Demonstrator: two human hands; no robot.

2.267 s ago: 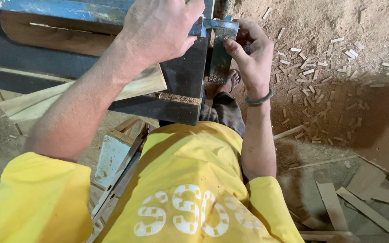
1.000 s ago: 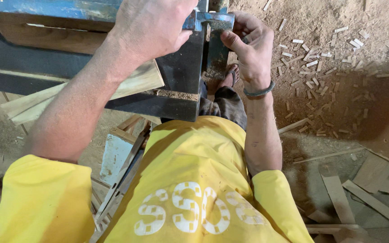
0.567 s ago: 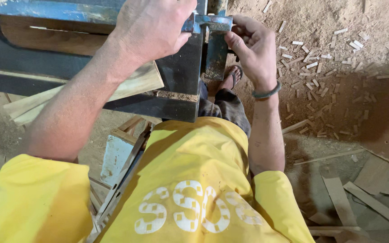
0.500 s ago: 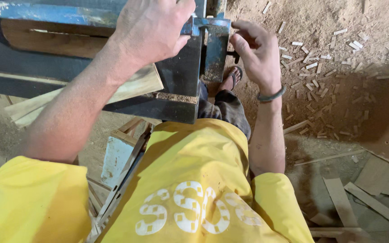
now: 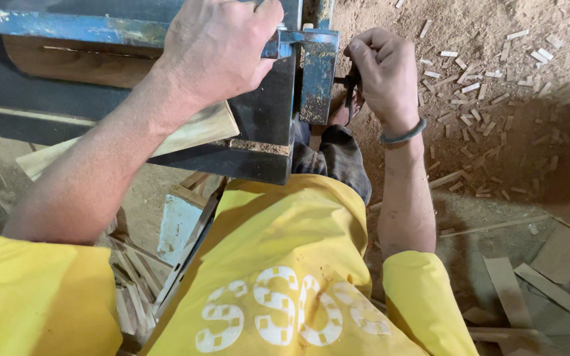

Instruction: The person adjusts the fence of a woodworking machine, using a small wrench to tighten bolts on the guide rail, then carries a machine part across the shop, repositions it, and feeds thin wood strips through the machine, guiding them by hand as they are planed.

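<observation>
We seem to be adjusting the blue metal machine (image 5: pixel 265 112): our left hand (image 5: pixel 216 49) presses flat on its chipped frame, fingers curled over the edge, while our right hand (image 5: pixel 380 72) pinches a small dark handle (image 5: pixel 349 84) at its side. Next, likely a careful turn. Pale wood scraps (image 5: pixel 483 72) litter the sawdust floor (image 5: pixel 529 151).

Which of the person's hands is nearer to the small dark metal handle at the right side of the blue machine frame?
Right. The right hand is closed around the small dark metal handle; the left hand rests on the blue machine frame, across the bracket.
</observation>
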